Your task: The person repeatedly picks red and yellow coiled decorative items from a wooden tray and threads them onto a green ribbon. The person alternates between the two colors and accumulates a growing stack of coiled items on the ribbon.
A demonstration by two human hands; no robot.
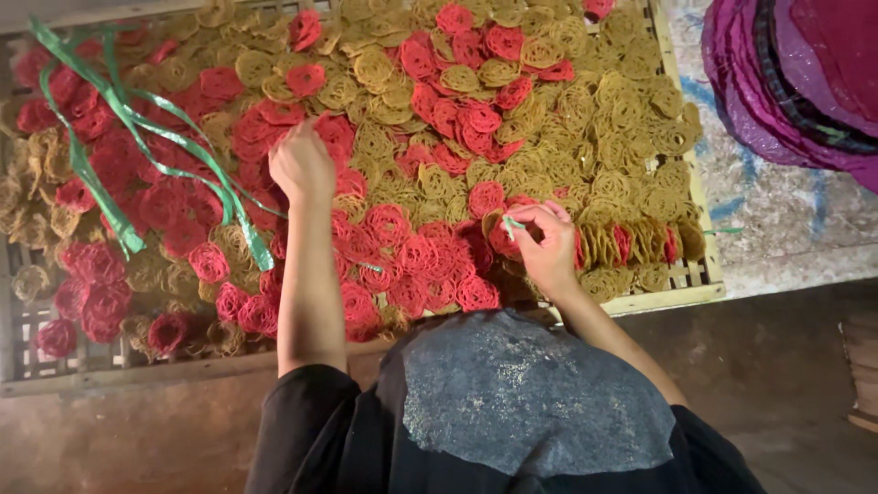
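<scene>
Bamboo tray of red and yellow crackers | I see right hand pinching green strip, cracker row just right, lying sideways | left hand closed on crackers, farther.

Red and yellow coiled crackers crowd all around both hands, green ribbon strips cross left, seemingly leaving only bare floor right.
</scene>
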